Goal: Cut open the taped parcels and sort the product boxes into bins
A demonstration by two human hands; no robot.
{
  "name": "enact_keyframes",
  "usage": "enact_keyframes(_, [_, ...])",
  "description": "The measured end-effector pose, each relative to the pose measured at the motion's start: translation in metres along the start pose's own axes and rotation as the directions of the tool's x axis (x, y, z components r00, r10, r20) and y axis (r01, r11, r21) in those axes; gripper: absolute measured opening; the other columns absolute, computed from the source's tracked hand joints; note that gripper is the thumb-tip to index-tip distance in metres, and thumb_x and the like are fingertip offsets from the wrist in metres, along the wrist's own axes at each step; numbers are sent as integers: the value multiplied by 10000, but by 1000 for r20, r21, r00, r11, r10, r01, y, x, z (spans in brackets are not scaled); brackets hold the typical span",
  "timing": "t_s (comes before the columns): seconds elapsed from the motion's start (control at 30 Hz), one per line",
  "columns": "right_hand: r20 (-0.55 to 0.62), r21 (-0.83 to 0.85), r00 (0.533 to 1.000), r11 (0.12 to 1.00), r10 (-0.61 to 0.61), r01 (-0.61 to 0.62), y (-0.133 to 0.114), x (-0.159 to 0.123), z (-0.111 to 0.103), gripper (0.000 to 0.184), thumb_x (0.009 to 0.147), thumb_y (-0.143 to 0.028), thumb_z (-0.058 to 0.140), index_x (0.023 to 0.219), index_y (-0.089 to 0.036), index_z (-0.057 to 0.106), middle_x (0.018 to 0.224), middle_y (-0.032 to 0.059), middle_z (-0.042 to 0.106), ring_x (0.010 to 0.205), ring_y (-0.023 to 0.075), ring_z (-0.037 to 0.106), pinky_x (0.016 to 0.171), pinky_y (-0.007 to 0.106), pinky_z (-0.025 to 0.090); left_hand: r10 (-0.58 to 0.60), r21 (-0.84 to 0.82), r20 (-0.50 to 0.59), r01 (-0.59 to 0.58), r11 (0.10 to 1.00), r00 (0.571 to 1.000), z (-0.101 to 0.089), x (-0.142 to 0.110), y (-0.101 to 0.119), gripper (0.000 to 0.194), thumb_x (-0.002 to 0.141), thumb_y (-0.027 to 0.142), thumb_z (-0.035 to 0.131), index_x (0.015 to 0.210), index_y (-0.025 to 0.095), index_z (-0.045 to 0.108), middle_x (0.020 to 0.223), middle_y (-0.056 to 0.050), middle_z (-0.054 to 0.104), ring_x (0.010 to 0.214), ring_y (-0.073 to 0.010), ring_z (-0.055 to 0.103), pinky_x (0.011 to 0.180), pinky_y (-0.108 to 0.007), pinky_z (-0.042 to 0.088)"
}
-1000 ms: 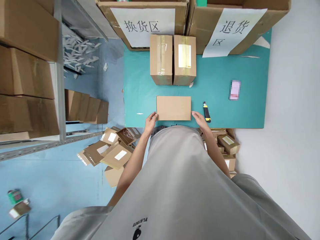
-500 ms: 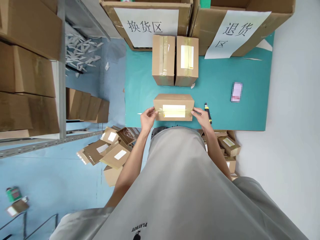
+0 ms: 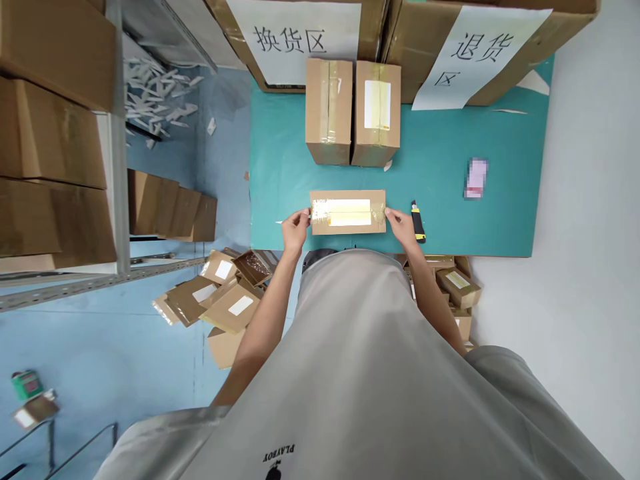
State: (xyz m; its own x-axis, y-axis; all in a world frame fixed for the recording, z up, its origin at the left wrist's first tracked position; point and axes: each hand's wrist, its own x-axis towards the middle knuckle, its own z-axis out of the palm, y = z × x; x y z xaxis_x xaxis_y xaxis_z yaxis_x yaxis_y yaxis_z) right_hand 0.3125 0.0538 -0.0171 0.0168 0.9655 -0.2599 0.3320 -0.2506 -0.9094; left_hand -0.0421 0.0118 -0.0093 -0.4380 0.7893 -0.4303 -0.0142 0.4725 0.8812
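A small taped cardboard box (image 3: 323, 227) lies in front of me near the table's front edge, a white label with yellow tape on its top. My left hand (image 3: 296, 228) pinches its left end with the fingertips. At the opposite end, my right hand (image 3: 401, 227) grips the box the same way. Just right of that hand lies a black and yellow utility knife (image 3: 417, 221). Farther back, two taped boxes stand side by side, the left box (image 3: 317, 110) and the labelled right box (image 3: 364, 143).
Two large cartons, a left carton (image 3: 373, 33) and a right carton (image 3: 407, 47), with paper signs, stand at the back of the green table (image 3: 440, 147). A blurred pink item (image 3: 476, 178) lies right. Shelved boxes (image 3: 55, 147) and floor cartons (image 3: 233, 303) are left.
The box between my hands has tilted, so its far side no longer shows and its labelled face lies toward me. My hands have shifted slightly outward to its ends.
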Motion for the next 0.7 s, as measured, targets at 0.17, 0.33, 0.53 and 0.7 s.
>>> enact_keyframes(0.17, [39, 9, 987, 988, 156, -157, 16, -11, -5, 525, 882, -531, 802, 1283, -199, 873, 1353, 134, 856, 1280, 360, 784, 1247, 573, 547, -137, 92, 32, 134, 987, 990, -6, -9, -23, 432, 935, 302, 732, 1333, 149, 798, 1392, -170, 815, 1190, -271, 801, 1115, -446, 639])
enact_keyframes(0.33, [174, 35, 954, 966, 246, -255, 19, -23, 10, 522, 696, -391, 937, 1175, -192, 885, 1282, 115, 872, 1272, 387, 761, 1247, 604, 549, -142, 137, 130, 124, 983, 981, 5, -26, -41, 525, 713, 133, 764, 1234, 123, 833, 1301, -141, 841, 1239, -341, 784, 1187, -491, 602])
enact_keyframes(0.53, [190, -48, 963, 981, 192, -186, 11, -21, 0, 570, 695, -613, 966, 1116, -235, 899, 1517, 141, 760, 1468, 419, 655, 1197, 602, 598, -13, 111, 76, 5, 994, 997, 5, -29, -28, 380, 701, 280, 822, 1068, 199, 878, 1449, -119, 774, 1433, -362, 674, 1181, -472, 608])
enact_keyframes(0.7, [165, -91, 983, 994, 77, -63, -2, -11, -12, 661, 835, -817, 813, 1178, -263, 922, 1557, 141, 735, 1571, 409, 584, 1264, 573, 544, 4, 10, 48, -4, 1000, 999, -3, -22, -8, 511, 790, 585, 863, 1061, 153, 894, 1188, -149, 846, 1191, -361, 771, 1120, -536, 629])
